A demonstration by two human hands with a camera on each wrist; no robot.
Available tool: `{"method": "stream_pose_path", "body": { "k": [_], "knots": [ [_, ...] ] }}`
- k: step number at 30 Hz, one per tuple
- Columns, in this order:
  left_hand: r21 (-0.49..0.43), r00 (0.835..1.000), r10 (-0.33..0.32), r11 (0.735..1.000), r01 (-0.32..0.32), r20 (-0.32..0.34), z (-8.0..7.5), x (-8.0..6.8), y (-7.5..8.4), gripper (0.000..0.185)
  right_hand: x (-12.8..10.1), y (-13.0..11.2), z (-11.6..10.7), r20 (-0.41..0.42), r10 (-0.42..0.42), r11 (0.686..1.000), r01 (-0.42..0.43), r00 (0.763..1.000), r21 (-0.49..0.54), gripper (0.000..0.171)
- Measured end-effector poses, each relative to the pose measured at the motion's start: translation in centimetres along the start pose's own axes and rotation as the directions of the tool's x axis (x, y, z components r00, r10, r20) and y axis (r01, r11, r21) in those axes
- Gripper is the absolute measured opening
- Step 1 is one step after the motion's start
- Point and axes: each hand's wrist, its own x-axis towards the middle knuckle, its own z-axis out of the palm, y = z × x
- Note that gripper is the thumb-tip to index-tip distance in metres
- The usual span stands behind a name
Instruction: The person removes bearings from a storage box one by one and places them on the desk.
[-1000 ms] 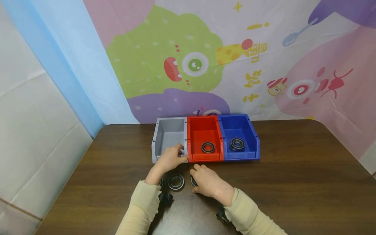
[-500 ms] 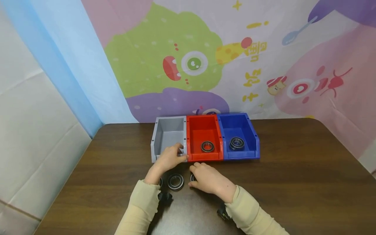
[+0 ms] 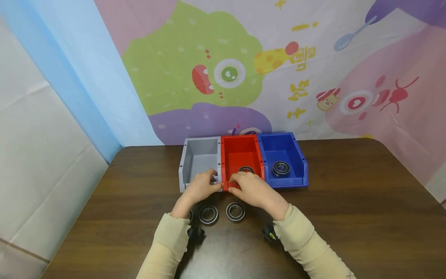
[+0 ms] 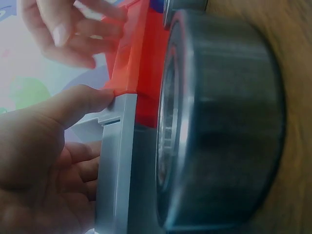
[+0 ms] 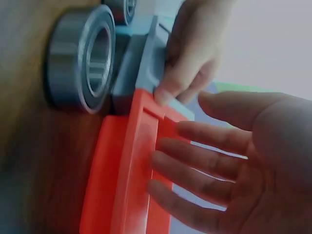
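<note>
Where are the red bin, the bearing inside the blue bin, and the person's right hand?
red bin (image 3: 241, 149): head view, on its inner back wall.
bearing in the blue bin (image 3: 280, 168): head view, on its ring face.
right hand (image 3: 256, 190): head view, on the back of the hand.

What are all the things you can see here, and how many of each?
Grey bin: one, grey, left end of the row of bins at the back of the table.
Red bin: one, red, middle of the row, one bearing partly seen inside.
Blue bin: one, blue, right end of the row, a bearing inside.
Bearings on the table: two in full view, dark with silvery rims, at and; a third is mostly hidden by the left wrist.
Table: one, dark brown wood.
Backdrop: one, a colourful cartoon cloth.
Left hand: on the grey bin's front edge.
Right hand: fingers straight, at the red bin's front edge.
</note>
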Motion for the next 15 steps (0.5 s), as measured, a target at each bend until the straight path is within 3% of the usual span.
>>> {"method": "stream_pose_path", "body": {
  "k": [3,6,15],
  "knots": [
    [0.001,1.0,0.009,1.0,-0.009,-0.005,0.1,0.1,0.0,0.034,0.8,0.5,-0.2,-0.053,0.028,0.999,-0.027,0.998,0.024,0.019],
    [0.005,1.0,0.008,1.0,-0.008,-0.006,0.1,0.1,0.0,0.033,1.5,1.1,0.0,-0.057,0.059,0.998,-0.058,0.997,0.02,0.018],
    [-0.001,1.0,-0.005,1.0,0.005,0.005,0.2,0.2,-0.2,0.036,3.0,2.1,1.4,0.049,0.158,0.986,-0.155,0.986,-0.065,0.038]
  ]
}}
